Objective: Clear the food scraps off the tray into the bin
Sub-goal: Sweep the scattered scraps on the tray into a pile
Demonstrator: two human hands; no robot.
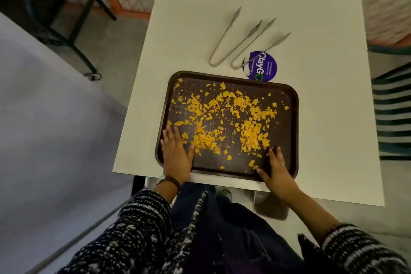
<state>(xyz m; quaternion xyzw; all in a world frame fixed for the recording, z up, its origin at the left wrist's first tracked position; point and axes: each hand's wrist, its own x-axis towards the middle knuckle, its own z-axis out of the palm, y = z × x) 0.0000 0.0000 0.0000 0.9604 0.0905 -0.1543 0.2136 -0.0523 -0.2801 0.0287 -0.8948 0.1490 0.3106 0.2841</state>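
Observation:
A dark brown tray (289,104) lies on a white square table (322,131), near its front edge. Yellow-orange food scraps (224,118) are scattered over most of the tray, thickest in the middle and front. My left hand (176,153) rests flat on the tray's front left corner, fingers spread, beside the scraps. My right hand (275,169) lies flat on the front right part of the tray, fingers apart, its thumb touching a few crumbs. Neither hand holds anything. No bin is clearly in view.
Two metal tongs (224,40) (255,44) lie on the table behind the tray, one over a round purple sticker (266,69). A striped chair (391,113) stands at the right. A grey surface (44,118) fills the left. A dark object (271,207) sits under the table.

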